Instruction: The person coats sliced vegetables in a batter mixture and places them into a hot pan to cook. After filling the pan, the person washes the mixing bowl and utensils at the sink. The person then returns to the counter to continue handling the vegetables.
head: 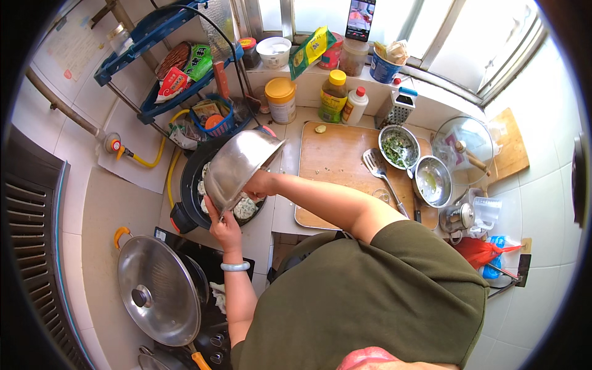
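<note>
My left hand (226, 231) grips the lower rim of a large stainless steel bowl (240, 155), which is tipped on its side. The bowl hangs over a black electric pan (186, 185) with a dark handle. White rounds of food (245, 208) flecked with green lie in the pan, partly covered by the bowl. My right hand (260, 183) reaches into the mouth of the bowl. Its fingertips are hidden, so I cannot make out whether they hold anything.
Right of the pan lies a wooden board (333, 162) with a slotted turner (377, 164). Two small steel bowls (399, 143) stand beyond it, one with chopped greens. A lidded wok (159, 291) sits on the hob at left. A blue shelf rack (148, 113) rises behind the pan.
</note>
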A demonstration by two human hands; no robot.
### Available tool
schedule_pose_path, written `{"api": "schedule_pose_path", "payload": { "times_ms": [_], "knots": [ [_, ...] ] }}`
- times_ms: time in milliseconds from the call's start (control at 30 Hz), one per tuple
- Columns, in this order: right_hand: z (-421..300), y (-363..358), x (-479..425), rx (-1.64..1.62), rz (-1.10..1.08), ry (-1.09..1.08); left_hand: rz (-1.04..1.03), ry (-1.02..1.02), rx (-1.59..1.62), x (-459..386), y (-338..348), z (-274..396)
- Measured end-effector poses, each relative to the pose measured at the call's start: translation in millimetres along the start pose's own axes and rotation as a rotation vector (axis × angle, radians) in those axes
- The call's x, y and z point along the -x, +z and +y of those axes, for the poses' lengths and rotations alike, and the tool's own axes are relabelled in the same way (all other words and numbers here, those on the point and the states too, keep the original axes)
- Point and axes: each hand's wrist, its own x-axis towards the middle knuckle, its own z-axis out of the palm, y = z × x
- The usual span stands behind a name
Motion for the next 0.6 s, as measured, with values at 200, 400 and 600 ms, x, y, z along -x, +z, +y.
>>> {"api": "schedule_pose_path", "payload": {
  "times_ms": [200, 400, 600],
  "knots": [
    [-34, -20, 15, -0.236, 0.371, -0.121, 0.056, 0.058, 0.009, -3, -8, 13],
    [7, -19, 13, 0.553, 0.163, -0.806, 0.121, 0.138, 0.02, -2, -6, 8],
    [-26, -1, 23, -0.526, 0.121, -0.017, 0.15, 0.15, -0.032, -12, -7, 2]
  ]
}}
